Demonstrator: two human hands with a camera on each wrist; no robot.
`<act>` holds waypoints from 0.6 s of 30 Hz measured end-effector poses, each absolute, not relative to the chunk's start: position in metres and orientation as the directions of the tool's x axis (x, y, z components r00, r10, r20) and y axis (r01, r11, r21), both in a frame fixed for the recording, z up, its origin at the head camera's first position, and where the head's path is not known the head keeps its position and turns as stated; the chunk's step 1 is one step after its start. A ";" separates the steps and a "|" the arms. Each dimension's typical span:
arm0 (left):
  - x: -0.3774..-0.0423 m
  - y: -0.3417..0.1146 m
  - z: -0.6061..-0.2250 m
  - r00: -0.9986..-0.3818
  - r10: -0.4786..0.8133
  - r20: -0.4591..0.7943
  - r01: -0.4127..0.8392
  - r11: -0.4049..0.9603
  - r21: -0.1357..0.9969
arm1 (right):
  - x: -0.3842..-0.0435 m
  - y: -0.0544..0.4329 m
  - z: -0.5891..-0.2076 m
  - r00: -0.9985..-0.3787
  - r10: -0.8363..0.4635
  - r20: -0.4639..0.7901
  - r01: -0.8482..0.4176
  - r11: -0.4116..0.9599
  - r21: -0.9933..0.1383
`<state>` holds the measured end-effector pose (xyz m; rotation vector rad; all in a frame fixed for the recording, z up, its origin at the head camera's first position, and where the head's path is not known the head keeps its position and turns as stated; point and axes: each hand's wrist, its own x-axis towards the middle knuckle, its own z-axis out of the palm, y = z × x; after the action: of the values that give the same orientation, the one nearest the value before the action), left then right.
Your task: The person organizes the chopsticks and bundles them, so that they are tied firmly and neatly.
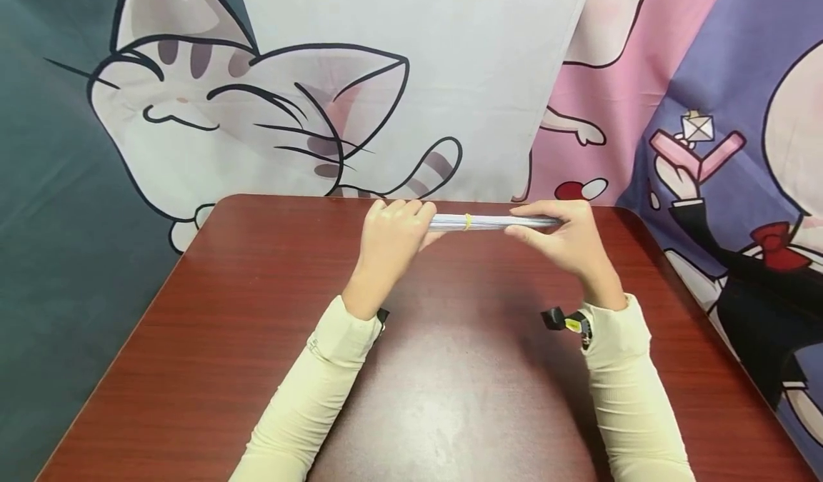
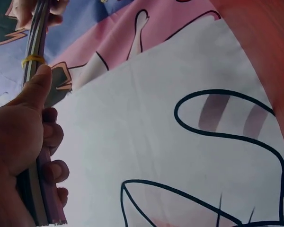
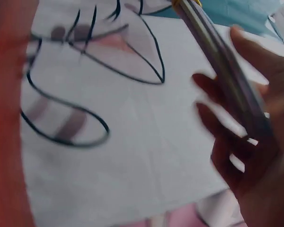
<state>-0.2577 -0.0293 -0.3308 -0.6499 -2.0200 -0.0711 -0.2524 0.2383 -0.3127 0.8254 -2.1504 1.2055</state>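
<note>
A slim bundle of long, thin striped sticks, kind unclear, is held level above the table, with a yellow rubber band around its middle. My left hand grips one end, thumb along it and fingers curled round, as the left wrist view shows; the ragged tip sticks out below that fist. Around the other end, my right hand has its thumb and fingers spread to either side. In the blurred right wrist view, the bundle's end reaches the palm and the fingers look loosely extended.
Beneath both arms lies a reddish-brown wooden table with rounded far corners. A cloth backdrop printed with a cartoon cat and figures hangs behind it. A small black camera is strapped at the right wrist.
</note>
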 end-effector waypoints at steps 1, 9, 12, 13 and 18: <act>-0.257 -0.028 -0.330 -0.381 0.423 0.822 0.473 0.853 -0.220 | -0.253 0.238 -0.314 -0.692 -0.229 0.684 -0.712 0.369 -0.597; -0.247 -0.021 -0.327 -0.306 0.484 0.820 0.457 0.830 -0.319 | -0.250 0.238 -0.311 -0.801 -0.259 0.540 -0.569 0.048 -0.821; -0.248 -0.023 -0.324 -0.274 0.513 0.813 0.488 0.803 -0.342 | -0.248 0.244 -0.312 -0.796 -0.317 0.515 -0.561 0.070 -0.825; -0.248 -0.025 -0.323 -0.273 0.526 0.806 0.500 0.793 -0.348 | -0.247 0.244 -0.311 -0.793 -0.325 0.515 -0.565 0.079 -0.821; -0.251 -0.042 -0.318 -0.309 0.573 0.759 0.615 0.729 -0.300 | -0.247 0.246 -0.309 -0.789 -0.318 0.526 -0.585 0.128 -0.801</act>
<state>-0.2507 -0.0424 -0.3182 -0.9046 -1.9920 -0.0569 -0.2473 0.2460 -0.3085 0.8912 -2.1765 1.7190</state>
